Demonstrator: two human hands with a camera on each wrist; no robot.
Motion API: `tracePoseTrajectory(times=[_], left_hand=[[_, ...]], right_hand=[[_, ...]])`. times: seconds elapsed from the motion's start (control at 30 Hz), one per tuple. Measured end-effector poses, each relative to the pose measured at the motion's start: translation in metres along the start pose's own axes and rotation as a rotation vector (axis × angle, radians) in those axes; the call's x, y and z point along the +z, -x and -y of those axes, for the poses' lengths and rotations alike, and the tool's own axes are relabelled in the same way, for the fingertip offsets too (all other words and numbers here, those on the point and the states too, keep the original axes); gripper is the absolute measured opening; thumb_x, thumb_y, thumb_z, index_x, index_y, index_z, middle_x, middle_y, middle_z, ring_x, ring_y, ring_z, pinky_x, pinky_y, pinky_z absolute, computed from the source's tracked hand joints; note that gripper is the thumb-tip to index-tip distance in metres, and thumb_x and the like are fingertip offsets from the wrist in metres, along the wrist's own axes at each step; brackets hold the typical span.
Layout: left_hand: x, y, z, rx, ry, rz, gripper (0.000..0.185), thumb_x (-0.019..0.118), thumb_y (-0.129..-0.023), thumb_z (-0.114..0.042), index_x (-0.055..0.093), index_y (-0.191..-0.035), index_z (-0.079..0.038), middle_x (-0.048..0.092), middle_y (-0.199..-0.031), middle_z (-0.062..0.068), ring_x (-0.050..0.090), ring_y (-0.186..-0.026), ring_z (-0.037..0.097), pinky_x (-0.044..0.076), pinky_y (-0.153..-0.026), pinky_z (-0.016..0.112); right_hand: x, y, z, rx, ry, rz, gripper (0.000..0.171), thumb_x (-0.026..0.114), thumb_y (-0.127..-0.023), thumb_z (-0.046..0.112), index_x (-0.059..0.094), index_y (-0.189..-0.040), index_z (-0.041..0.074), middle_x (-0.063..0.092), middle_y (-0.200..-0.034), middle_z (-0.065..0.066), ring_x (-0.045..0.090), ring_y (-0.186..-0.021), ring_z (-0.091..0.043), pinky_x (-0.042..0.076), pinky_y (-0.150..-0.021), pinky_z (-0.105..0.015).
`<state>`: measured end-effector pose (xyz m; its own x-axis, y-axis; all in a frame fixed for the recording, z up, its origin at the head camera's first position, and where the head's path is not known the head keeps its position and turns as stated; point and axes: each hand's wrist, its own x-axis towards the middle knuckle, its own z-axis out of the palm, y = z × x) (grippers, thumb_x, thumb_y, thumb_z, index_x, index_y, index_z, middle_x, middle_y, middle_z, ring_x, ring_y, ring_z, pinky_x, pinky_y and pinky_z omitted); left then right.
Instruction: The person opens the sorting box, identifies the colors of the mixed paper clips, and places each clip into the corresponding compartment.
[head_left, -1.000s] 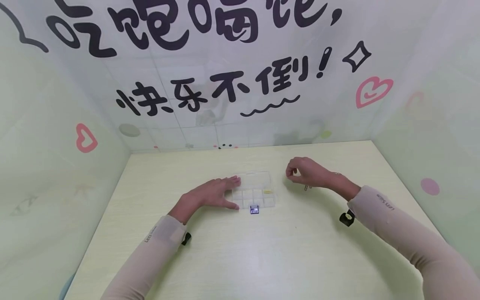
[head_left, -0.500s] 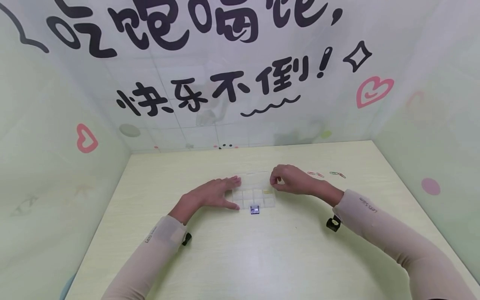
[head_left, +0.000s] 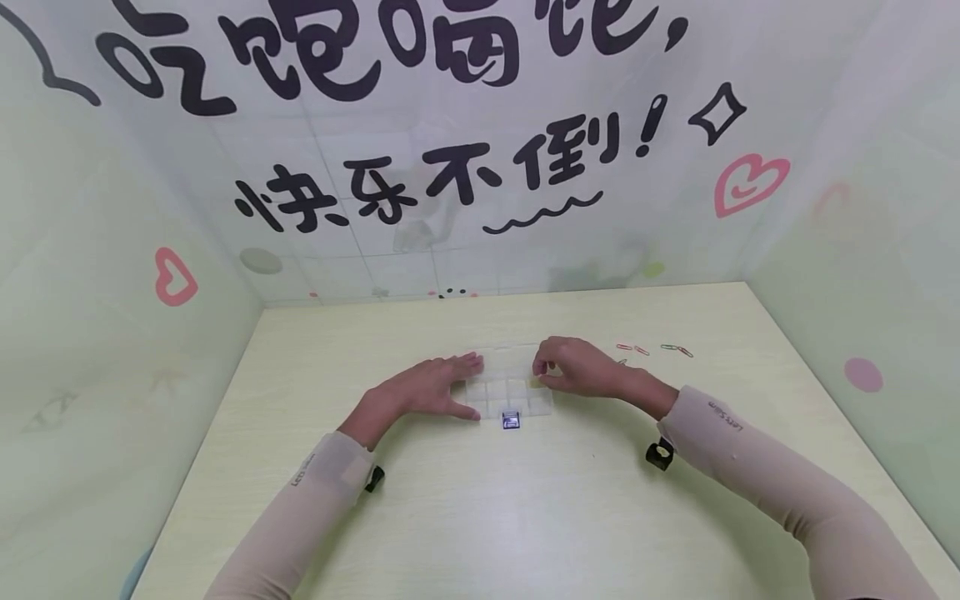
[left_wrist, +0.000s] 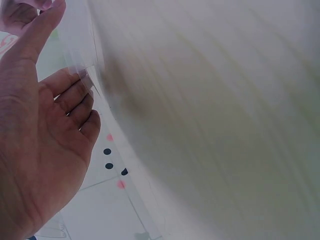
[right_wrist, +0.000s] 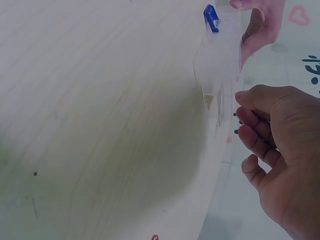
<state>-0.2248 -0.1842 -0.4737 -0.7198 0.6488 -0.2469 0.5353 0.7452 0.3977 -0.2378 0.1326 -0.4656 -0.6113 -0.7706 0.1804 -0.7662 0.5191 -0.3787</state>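
My left hand (head_left: 420, 392) lay flat with its fingers straight and spread, thumb nearest me. My right hand (head_left: 581, 367) hovered to its right, fingers curled inward, fingertips (right_wrist: 243, 115) pinched together.

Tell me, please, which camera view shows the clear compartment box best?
The head view: the clear compartment box lies whole on the table between both hands, its grid visible. The right wrist view shows it edge-on with its blue latch; the left wrist view shows only a blurred edge.
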Motion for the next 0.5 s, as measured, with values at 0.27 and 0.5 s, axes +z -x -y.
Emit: tracePoseTrajectory(times=[0.27, 0.5], left_hand=[[-0.001, 0.001, -0.001, 0.003, 0.001, -0.005, 0.096, 0.077, -0.090, -0.061, 0.040, -0.164, -0.013, 0.029, -0.174, 0.003, 0.029, -0.160, 0.027, 0.025, -0.130, 0.051], [0.000, 0.001, 0.000, 0.004, 0.004, -0.008, 0.096, 0.078, -0.090, -0.061, 0.040, -0.164, -0.013, 0.030, -0.174, 0.003, 0.029, -0.160, 0.027, 0.025, -0.130, 0.051]], right_hand=[[-0.009, 0.008, -0.005, 0.058, -0.020, -0.002, 0.012, 0.078, -0.093, 0.006, 0.079, -0.105, 0.004, 0.073, -0.098, 0.000, 0.067, -0.092, -0.016, 0.059, -0.083, -0.034], [-0.020, 0.019, -0.012, 0.079, -0.023, -0.007, 0.012, 0.078, -0.094, 0.007, 0.079, -0.105, 0.004, 0.073, -0.099, -0.002, 0.068, -0.093, -0.020, 0.059, -0.084, -0.038]])
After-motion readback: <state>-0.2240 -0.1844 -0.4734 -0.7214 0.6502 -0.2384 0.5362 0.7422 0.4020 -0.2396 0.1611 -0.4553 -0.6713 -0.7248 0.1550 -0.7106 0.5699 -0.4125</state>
